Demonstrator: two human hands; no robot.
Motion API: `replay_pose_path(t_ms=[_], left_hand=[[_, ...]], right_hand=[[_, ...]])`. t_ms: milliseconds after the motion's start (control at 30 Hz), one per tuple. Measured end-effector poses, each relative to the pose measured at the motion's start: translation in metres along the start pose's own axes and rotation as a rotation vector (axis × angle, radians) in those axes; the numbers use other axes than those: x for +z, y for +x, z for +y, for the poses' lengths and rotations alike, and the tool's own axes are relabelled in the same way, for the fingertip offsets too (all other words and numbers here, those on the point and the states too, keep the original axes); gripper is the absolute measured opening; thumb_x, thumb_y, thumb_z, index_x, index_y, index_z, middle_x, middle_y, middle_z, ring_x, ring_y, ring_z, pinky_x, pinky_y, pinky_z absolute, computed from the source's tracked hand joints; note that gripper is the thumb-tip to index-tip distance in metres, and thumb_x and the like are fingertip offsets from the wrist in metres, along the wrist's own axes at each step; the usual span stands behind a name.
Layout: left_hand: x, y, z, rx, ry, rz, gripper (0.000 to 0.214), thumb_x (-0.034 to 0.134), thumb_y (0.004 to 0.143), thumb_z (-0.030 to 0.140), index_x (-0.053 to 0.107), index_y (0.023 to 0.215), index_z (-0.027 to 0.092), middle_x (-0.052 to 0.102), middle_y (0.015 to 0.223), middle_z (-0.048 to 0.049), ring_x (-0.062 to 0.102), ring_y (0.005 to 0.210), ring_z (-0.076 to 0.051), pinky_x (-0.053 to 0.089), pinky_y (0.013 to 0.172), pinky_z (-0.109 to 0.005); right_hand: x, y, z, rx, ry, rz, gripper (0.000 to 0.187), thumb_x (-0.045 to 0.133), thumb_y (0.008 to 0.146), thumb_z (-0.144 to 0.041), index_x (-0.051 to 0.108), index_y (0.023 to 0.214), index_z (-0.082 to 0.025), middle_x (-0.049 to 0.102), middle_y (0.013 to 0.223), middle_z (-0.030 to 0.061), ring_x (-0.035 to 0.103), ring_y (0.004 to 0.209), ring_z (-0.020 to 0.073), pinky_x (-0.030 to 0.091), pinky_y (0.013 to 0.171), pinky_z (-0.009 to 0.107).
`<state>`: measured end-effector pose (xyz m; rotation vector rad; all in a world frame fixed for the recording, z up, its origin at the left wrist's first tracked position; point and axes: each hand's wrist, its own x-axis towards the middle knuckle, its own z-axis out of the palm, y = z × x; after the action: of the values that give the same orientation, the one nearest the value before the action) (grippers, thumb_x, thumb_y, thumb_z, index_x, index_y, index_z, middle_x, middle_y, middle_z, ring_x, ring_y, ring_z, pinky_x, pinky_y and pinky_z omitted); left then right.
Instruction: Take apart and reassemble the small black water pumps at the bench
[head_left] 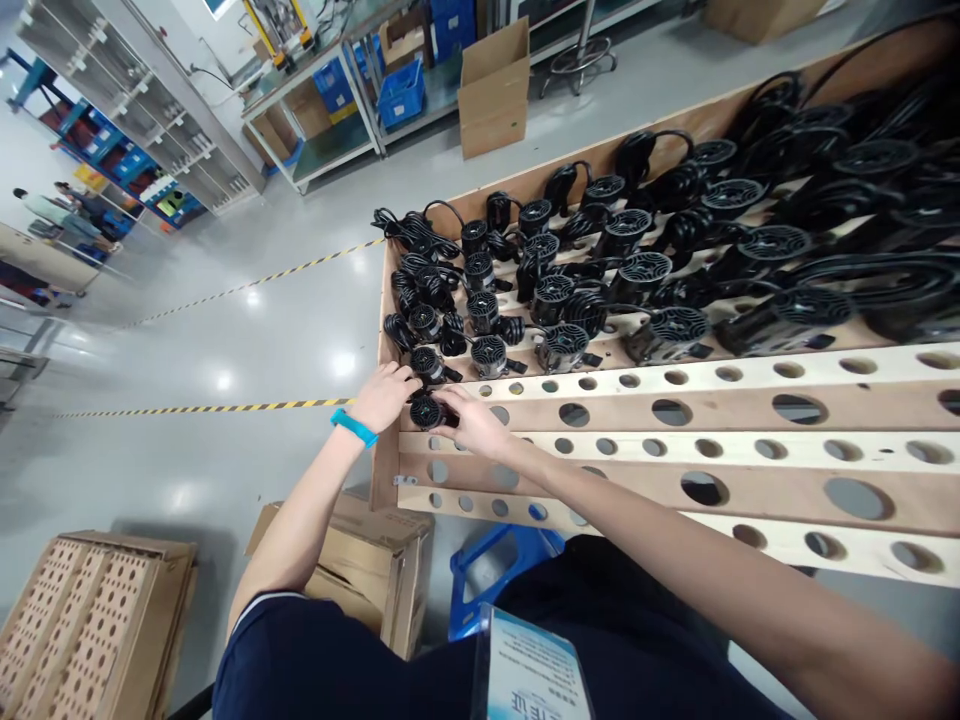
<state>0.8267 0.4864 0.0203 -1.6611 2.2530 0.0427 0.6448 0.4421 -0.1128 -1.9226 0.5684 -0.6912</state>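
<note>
A small black round finned motor (427, 411) sits at the left end of a wooden rack (750, 400) drilled with round holes. My left hand (384, 395), with a blue band on its wrist, curls its fingers against the motor's left side. From the right, my right hand (474, 420) closes on the same motor. Just above it stands another black motor (429, 364) with a coiled cable. Several rows of like motors (600, 270) with black cords fill the rack's far part.
Cardboard boxes (367, 560) stand under the rack's left end, and perforated cardboard trays (90, 620) lie at lower left. A blue stool (495, 560) sits below the rack. Yellow-black tape (202, 408) marks the grey floor. Shelves, benches and distant people occupy the far left.
</note>
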Motion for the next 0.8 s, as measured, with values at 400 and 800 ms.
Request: replay_pose_path(t_ms=[400,800], left_hand=[[0.008,-0.001,0.0,-0.054,-0.081,0.12,0.046,0.043,0.092,0.005,0.057,0.134,0.018,0.051,0.131,-0.0133,0.053,0.117,-0.024,0.05,0.102,-0.041],[-0.051,0.022,0.0,0.116,-0.078,0.109,0.039,0.053,0.085,0.002,0.065,0.118,0.018,0.065,0.112,-0.0112,0.064,0.107,-0.027,0.054,0.098,-0.043]], right_hand=[[-0.04,-0.033,-0.013,0.005,-0.008,-0.026,0.038,0.072,0.086,-0.018,0.068,0.123,-0.021,0.065,0.128,0.0133,0.064,0.121,0.0294,0.05,0.109,0.05],[-0.165,-0.127,-0.094,0.114,0.023,0.205,0.03,0.059,0.096,-0.047,0.079,0.105,-0.027,0.078,0.102,0.0065,0.075,0.091,0.0264,0.064,0.081,0.041]])
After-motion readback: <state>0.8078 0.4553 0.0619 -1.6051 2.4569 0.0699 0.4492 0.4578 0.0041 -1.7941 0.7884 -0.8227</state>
